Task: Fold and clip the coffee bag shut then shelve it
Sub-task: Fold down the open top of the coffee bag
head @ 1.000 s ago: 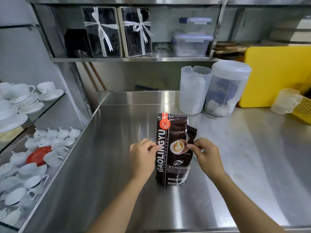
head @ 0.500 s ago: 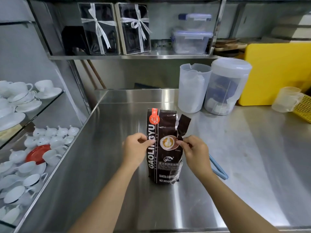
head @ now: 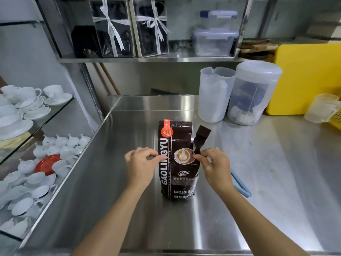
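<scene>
A dark brown coffee bag (head: pixel 178 174) with white lettering stands upright in the middle of the steel counter (head: pixel 267 172). Its top is open, and a torn strip sticks out to the right. My left hand (head: pixel 143 164) pinches the bag's left edge about halfway up. My right hand (head: pixel 215 166) pinches the right edge at the base of that strip. A light blue clip (head: pixel 240 183) lies flat on the counter just right of my right wrist, partly hidden by it. The steel shelf (head: pixel 147 59) runs above the counter's back.
Two translucent plastic containers (head: pixel 238 95) stand behind the bag, with a yellow board (head: pixel 310 78) and a measuring jug (head: pixel 323 108) to their right. The shelf holds two ribboned black boxes (head: pixel 131 28) and stacked clear tubs (head: pixel 215 34). White cups and teapots (head: pixel 33 145) fill glass shelves at left.
The bag and both hands sit a little left of where they were a second ago. The blue clip, hidden at first, shows beside my right wrist. Both grips are unchanged.
</scene>
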Demonstrator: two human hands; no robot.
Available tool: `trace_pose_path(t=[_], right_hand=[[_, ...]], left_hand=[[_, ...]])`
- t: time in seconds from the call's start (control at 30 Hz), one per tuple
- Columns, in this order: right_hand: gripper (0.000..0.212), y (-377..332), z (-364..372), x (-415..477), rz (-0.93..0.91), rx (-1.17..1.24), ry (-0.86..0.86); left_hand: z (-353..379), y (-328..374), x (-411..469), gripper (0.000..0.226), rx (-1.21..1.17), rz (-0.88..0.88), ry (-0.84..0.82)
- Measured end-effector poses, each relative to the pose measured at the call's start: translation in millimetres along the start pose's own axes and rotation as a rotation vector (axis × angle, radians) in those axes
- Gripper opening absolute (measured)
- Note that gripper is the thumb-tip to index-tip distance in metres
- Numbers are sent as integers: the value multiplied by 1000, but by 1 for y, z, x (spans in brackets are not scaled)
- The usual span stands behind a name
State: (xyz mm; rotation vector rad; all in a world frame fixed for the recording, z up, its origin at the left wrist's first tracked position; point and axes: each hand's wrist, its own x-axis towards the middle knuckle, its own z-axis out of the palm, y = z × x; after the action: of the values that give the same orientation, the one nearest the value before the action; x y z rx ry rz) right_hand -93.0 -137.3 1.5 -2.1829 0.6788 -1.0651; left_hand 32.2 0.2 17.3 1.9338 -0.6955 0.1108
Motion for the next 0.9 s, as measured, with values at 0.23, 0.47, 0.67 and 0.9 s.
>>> trace_pose_path(t=[0.23,0.47,0.67,0.9], right_hand=[[19,5,-16,-1,118,201,-187],[27,11,-14,10,296,382,-178],[37,15,-9,20,394,371,-188],[46,7,-7,28,265,341,-72]], left_hand=[[-10,-4,13,12,6,9,-207],[-21,-12,26,36,-300,-57,-361],[-7,-19,25,22,-182,-80,-346],[-1,-8,27,11,-236,-54,-102]])
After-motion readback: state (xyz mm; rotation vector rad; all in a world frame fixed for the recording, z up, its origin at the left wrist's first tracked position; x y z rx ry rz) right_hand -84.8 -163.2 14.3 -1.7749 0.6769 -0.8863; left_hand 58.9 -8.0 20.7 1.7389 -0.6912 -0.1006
